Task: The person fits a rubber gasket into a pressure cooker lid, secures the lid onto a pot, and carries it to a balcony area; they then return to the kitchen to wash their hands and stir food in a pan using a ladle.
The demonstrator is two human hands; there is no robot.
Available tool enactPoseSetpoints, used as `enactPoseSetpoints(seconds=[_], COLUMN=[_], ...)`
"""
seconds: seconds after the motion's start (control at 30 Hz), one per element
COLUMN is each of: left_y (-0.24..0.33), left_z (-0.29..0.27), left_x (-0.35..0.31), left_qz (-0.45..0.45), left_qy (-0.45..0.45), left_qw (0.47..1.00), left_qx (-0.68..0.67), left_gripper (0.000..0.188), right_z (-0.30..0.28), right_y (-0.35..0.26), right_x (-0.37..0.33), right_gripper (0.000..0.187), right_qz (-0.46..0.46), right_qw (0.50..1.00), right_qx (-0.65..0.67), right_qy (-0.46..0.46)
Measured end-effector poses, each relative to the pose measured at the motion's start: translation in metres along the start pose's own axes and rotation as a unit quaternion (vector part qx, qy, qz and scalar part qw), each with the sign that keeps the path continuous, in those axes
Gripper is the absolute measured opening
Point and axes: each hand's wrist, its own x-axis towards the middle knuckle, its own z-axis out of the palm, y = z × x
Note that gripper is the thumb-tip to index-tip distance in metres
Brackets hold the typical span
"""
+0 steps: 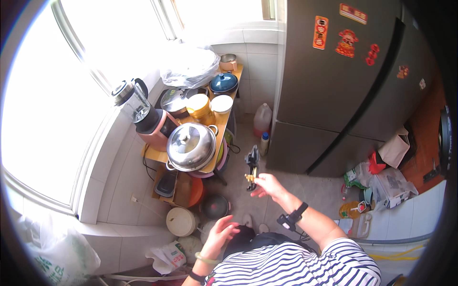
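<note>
My right hand (pixel 270 186) reaches forward over the floor, thumb and fingers pinched on a slim black thing (pixel 253 156) with a greyish upper end. Short yellowish pieces (pixel 250 178) show at its lower part, right by my fingertips. Its exact kind is too small to make out. Nearer my body, my left hand (pixel 221 233) hangs in the air with its fingers apart and nothing in it. Below and beyond that hand, a dark round pan (pixel 215 207) sits on the floor.
At left, a wooden table (pixel 211 165) bears a lidded steel pot (pixel 192 147), a pink blender (pixel 157 128) and a blue lidded pot (pixel 223 83). A tall grey refrigerator (pixel 329 90) stands to the right. Bottles (pixel 262 119), a white bucket (pixel 181 221) and bags (pixel 167 257) line the floor.
</note>
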Motion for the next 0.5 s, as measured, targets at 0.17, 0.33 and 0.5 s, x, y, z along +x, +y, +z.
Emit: enactPoseSetpoints(seconds=[0.17,0.33,0.5], left_y=[-0.026,-0.053,-0.084], left_z=[-0.071,-0.121,-0.156], left_x=[0.039,0.082,0.115], left_qz=[-0.074,-0.138,-0.154], left_qy=[0.162,0.254,0.269], left_qw=[0.983,0.956,0.946], left_qx=[-0.036,-0.055,0.092], left_gripper=[0.039,0.038,0.035], right_z=[-0.065,-0.106,-0.154], right_y=[-0.085,-0.181,-0.262], right_x=[0.127,0.242,0.356], right_gripper=[0.025,0.022,0.020], right_qz=[-0.039,-0.032,0.011], right_qw=[0.999,0.995,0.993], right_qx=[-0.023,-0.062,-0.087], right_qy=[0.019,0.074,0.078])
